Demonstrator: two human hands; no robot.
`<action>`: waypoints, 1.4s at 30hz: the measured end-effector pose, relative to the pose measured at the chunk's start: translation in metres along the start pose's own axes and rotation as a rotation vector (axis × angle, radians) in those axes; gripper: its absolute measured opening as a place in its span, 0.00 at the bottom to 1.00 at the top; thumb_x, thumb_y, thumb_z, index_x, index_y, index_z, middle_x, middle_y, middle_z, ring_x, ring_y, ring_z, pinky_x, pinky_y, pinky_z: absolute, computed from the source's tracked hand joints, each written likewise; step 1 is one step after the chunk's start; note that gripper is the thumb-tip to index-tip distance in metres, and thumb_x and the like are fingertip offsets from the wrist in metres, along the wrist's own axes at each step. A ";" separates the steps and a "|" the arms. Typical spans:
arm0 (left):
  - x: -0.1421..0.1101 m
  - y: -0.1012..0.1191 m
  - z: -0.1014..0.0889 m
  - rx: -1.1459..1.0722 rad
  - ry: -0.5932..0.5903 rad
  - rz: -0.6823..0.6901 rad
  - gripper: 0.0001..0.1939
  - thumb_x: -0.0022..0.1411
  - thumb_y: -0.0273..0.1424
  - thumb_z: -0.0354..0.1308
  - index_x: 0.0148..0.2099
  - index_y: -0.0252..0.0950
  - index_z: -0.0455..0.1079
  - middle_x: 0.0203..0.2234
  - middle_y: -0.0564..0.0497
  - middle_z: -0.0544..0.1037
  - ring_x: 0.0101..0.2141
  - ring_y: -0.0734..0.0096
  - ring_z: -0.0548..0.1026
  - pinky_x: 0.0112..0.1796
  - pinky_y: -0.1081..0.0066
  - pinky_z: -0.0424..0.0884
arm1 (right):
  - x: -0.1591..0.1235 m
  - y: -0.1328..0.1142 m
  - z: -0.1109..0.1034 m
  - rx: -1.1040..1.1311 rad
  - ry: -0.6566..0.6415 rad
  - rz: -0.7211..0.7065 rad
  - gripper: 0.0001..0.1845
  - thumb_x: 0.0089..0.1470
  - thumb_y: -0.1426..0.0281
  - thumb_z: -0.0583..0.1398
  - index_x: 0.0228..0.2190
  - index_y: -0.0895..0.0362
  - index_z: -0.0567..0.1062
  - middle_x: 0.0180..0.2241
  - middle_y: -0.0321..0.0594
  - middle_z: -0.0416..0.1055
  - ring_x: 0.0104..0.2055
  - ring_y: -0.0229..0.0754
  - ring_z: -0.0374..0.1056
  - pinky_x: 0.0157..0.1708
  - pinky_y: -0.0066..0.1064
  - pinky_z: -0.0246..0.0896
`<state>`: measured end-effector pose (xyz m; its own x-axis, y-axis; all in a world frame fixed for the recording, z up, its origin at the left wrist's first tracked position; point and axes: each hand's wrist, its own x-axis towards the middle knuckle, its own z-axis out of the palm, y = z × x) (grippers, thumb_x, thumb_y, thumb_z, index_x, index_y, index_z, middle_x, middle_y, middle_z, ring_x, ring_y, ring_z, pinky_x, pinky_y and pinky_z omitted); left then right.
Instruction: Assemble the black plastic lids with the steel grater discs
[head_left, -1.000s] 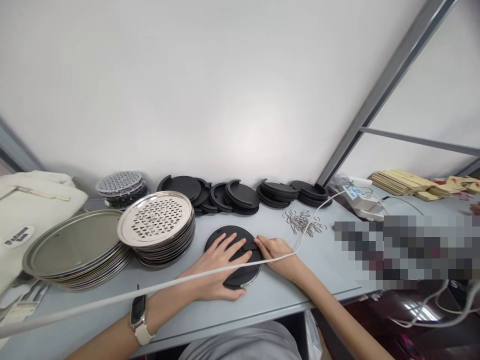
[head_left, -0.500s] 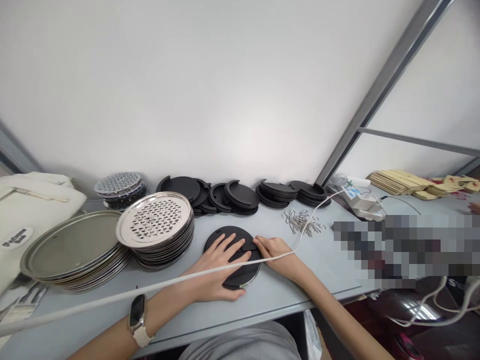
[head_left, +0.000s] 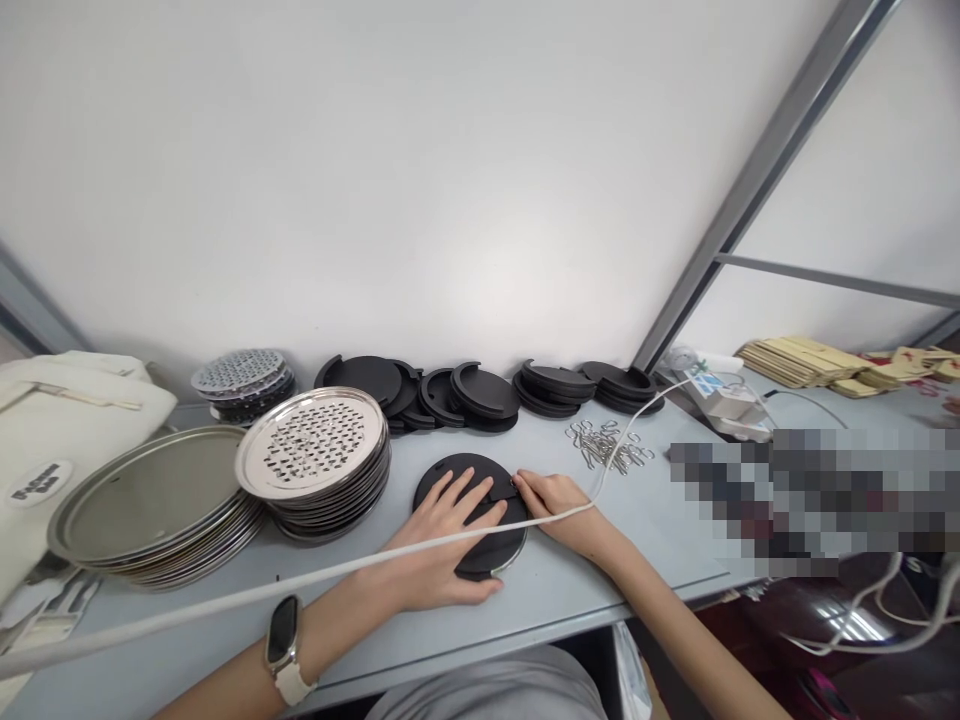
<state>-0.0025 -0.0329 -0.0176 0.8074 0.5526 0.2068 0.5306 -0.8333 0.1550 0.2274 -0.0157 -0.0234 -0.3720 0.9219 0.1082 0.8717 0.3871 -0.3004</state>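
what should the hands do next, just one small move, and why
Perhaps press the right hand's fingertips gently at the black disc's edge: they meet its rim, and the left hand lies spread across it, which should steady it.

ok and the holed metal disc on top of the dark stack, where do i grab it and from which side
Grip the holed metal disc by its outer rim, probably from the right: its left edge crowds the wide trays, while the right edge faces away from them. The rim is unpunched; the middle is full of holes.
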 end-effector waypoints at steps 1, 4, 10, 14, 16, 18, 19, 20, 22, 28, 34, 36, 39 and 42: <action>0.000 -0.001 0.000 -0.001 0.000 0.003 0.41 0.55 0.45 0.60 0.66 0.39 0.50 0.64 0.43 0.51 0.63 0.45 0.46 0.60 0.47 0.46 | 0.000 0.000 0.001 -0.011 0.006 -0.009 0.16 0.64 0.68 0.44 0.27 0.55 0.65 0.20 0.35 0.65 0.22 0.38 0.60 0.25 0.28 0.45; -0.001 -0.002 -0.002 -0.005 -0.007 0.014 0.42 0.55 0.44 0.60 0.66 0.39 0.49 0.65 0.42 0.50 0.63 0.46 0.45 0.60 0.47 0.45 | -0.001 0.001 0.002 -0.038 0.021 -0.037 0.13 0.63 0.70 0.46 0.28 0.56 0.65 0.21 0.35 0.65 0.22 0.37 0.60 0.26 0.28 0.44; -0.002 -0.001 -0.005 -0.004 -0.029 0.004 0.41 0.55 0.44 0.60 0.66 0.39 0.50 0.65 0.42 0.50 0.63 0.46 0.45 0.60 0.48 0.45 | -0.001 0.003 0.003 -0.052 0.008 -0.052 0.13 0.62 0.72 0.46 0.29 0.56 0.67 0.21 0.35 0.66 0.22 0.37 0.60 0.26 0.29 0.44; -0.002 -0.001 -0.005 -0.011 -0.032 0.002 0.41 0.54 0.43 0.61 0.66 0.39 0.50 0.65 0.43 0.50 0.63 0.46 0.45 0.60 0.48 0.45 | -0.002 0.003 0.004 -0.093 0.009 -0.061 0.14 0.63 0.72 0.46 0.30 0.57 0.69 0.23 0.37 0.68 0.24 0.38 0.62 0.28 0.29 0.45; -0.002 -0.001 -0.005 -0.014 -0.029 0.002 0.41 0.54 0.43 0.60 0.66 0.40 0.49 0.65 0.43 0.50 0.63 0.46 0.45 0.60 0.48 0.45 | -0.003 0.004 0.005 -0.109 0.012 -0.071 0.15 0.63 0.72 0.45 0.31 0.57 0.69 0.24 0.38 0.70 0.24 0.38 0.62 0.28 0.30 0.45; -0.002 -0.001 -0.005 -0.018 -0.025 0.004 0.41 0.55 0.43 0.60 0.67 0.40 0.49 0.65 0.44 0.50 0.63 0.46 0.45 0.60 0.48 0.45 | -0.003 0.005 0.005 -0.106 0.021 -0.077 0.16 0.63 0.71 0.45 0.32 0.58 0.70 0.25 0.39 0.70 0.25 0.39 0.63 0.29 0.30 0.46; -0.002 -0.001 -0.005 -0.021 -0.023 0.005 0.41 0.55 0.43 0.60 0.66 0.40 0.49 0.65 0.43 0.50 0.63 0.46 0.45 0.60 0.47 0.45 | -0.003 0.005 0.005 -0.094 0.026 -0.076 0.16 0.64 0.71 0.45 0.32 0.58 0.69 0.25 0.39 0.70 0.25 0.39 0.63 0.29 0.30 0.46; -0.002 -0.001 -0.005 -0.025 -0.021 0.007 0.41 0.54 0.43 0.60 0.66 0.39 0.50 0.65 0.43 0.50 0.63 0.46 0.46 0.60 0.47 0.45 | -0.003 0.005 0.004 -0.071 0.025 -0.073 0.16 0.64 0.70 0.44 0.31 0.57 0.69 0.25 0.39 0.70 0.25 0.39 0.63 0.29 0.29 0.47; -0.002 -0.001 -0.005 -0.032 -0.015 0.007 0.41 0.54 0.42 0.61 0.66 0.39 0.50 0.64 0.43 0.51 0.63 0.45 0.46 0.60 0.47 0.46 | -0.002 0.005 0.001 0.004 0.003 -0.068 0.17 0.65 0.68 0.44 0.29 0.56 0.68 0.23 0.37 0.68 0.25 0.38 0.62 0.28 0.28 0.48; -0.003 -0.001 -0.005 -0.049 0.011 0.002 0.41 0.53 0.42 0.62 0.66 0.40 0.52 0.64 0.44 0.51 0.63 0.45 0.47 0.59 0.47 0.46 | -0.001 0.003 -0.005 0.123 -0.023 -0.051 0.18 0.65 0.67 0.45 0.26 0.55 0.65 0.21 0.34 0.66 0.23 0.37 0.60 0.27 0.27 0.49; -0.002 -0.001 -0.005 -0.040 0.005 -0.009 0.40 0.54 0.42 0.62 0.66 0.40 0.52 0.64 0.43 0.51 0.63 0.45 0.47 0.59 0.47 0.46 | -0.002 0.003 0.001 0.075 0.004 -0.037 0.17 0.65 0.68 0.44 0.30 0.56 0.68 0.24 0.38 0.69 0.26 0.40 0.65 0.28 0.28 0.50; -0.002 0.000 -0.005 -0.041 0.011 -0.007 0.41 0.53 0.42 0.62 0.66 0.41 0.52 0.64 0.43 0.52 0.63 0.45 0.48 0.59 0.47 0.46 | -0.003 0.003 0.002 0.053 0.014 -0.046 0.16 0.65 0.68 0.44 0.32 0.56 0.68 0.25 0.39 0.70 0.27 0.40 0.66 0.29 0.29 0.50; -0.002 0.001 -0.005 -0.034 0.012 -0.008 0.41 0.53 0.41 0.62 0.66 0.41 0.52 0.64 0.43 0.52 0.63 0.45 0.49 0.59 0.47 0.47 | -0.004 0.003 0.004 0.021 0.013 -0.047 0.16 0.65 0.68 0.43 0.32 0.56 0.67 0.24 0.38 0.70 0.25 0.40 0.66 0.27 0.29 0.49; -0.002 0.001 -0.005 -0.025 0.007 -0.015 0.40 0.53 0.40 0.62 0.65 0.42 0.53 0.64 0.44 0.52 0.63 0.46 0.48 0.59 0.47 0.47 | -0.004 0.002 0.004 0.014 0.000 -0.038 0.16 0.66 0.67 0.43 0.30 0.55 0.66 0.22 0.37 0.68 0.23 0.39 0.64 0.26 0.29 0.47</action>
<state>-0.0048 -0.0346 -0.0133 0.7975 0.5651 0.2115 0.5358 -0.8244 0.1824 0.2299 -0.0190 -0.0282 -0.4048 0.9065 0.1199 0.8525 0.4215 -0.3091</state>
